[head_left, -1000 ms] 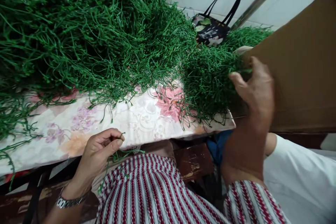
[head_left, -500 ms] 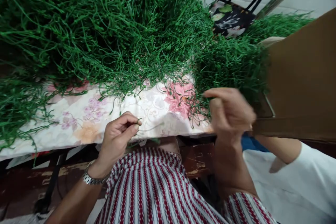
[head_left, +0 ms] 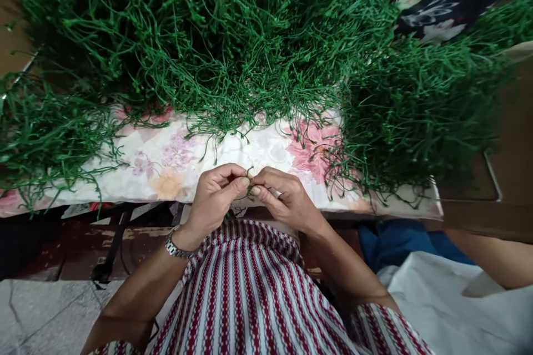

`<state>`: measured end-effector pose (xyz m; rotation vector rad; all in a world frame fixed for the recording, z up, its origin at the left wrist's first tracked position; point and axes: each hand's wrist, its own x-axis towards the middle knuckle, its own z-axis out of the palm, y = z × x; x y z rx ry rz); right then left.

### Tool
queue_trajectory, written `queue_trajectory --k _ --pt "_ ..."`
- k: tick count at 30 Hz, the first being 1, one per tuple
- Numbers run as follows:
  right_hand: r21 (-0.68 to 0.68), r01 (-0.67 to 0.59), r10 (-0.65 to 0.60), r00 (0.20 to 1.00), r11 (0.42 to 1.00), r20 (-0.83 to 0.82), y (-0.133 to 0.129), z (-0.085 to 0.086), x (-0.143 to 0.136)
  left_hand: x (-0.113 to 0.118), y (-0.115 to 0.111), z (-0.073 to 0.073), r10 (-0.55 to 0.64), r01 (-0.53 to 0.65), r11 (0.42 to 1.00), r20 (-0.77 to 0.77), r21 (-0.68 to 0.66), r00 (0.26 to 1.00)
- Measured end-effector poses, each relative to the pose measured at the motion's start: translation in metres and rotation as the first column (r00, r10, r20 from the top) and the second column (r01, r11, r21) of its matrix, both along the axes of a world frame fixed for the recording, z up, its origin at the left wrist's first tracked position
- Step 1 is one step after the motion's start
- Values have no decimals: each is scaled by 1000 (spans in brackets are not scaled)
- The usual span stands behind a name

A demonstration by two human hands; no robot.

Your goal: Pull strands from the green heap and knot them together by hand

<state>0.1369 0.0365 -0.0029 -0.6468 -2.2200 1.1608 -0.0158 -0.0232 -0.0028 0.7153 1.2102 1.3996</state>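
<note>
My left hand (head_left: 213, 199), a metal watch on its wrist, pinches a thin green stem (head_left: 250, 170) between thumb and forefinger. My right hand (head_left: 289, 198) meets it from the other side, thumb and fingertips closed on the same stem or another thin piece; which one is hidden by the fingers. Both hands are just over the front edge of a table with a flowered cloth (head_left: 258, 150). Behind them rises a large heap of thin green stems (head_left: 233, 39) with small knobby tips, some strands trailing onto the cloth.
A smaller bunch of stems (head_left: 54, 138) lies at the left, and another pile (head_left: 416, 122) at the right beside a cardboard box (head_left: 516, 177). A dark floral bag (head_left: 441, 3) rests behind. Another person's arm (head_left: 495, 255) shows at the right edge.
My right hand has come from the right-hand pile to meet my left hand. My left hand keeps its pinch. The view has turned left.
</note>
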Motion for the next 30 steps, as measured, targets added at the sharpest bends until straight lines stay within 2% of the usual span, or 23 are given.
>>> queue_trajectory --k 7,12,15,18,19,21,23,25,27,30 --pt "-250 -90 72 994 964 -82 -3 -7 -3 -1 2 2 -14 18 998 65 -60 998" --pt "-514 -112 30 986 850 -164 -7 -13 -7 -1 1 1 -38 41 998 54 -57 998" --pt "-567 -106 4 984 817 -178 -10 -15 -8 1 -1 -2 -23 24 999 3 -38 1000" --pt "-594 -134 33 984 793 -177 -12 -16 -9 3 -2 -5 -2 1 1000 -45 -25 999" --pt "-589 -137 39 983 796 -177 -13 -16 -11 4 -2 -6 6 -7 1000 -56 -26 998" --pt "-526 -106 28 988 844 -154 -13 -17 -13 4 -2 -9 16 -19 999 -83 -31 996" --pt "-385 -20 -10 997 923 -74 -13 -17 -15 3 -2 -11 16 -21 999 -138 -36 990" --pt "-227 42 -37 999 973 28 -13 -16 -16 1 -1 -13 2 -10 999 -205 -37 979" --pt "-131 36 -24 995 991 92 -12 -13 -15 -2 -1 -12 -32 23 999 -234 -42 972" --pt "-155 -22 36 995 988 91 -9 -10 -13 -7 0 -9 -82 77 996 -152 -40 985"
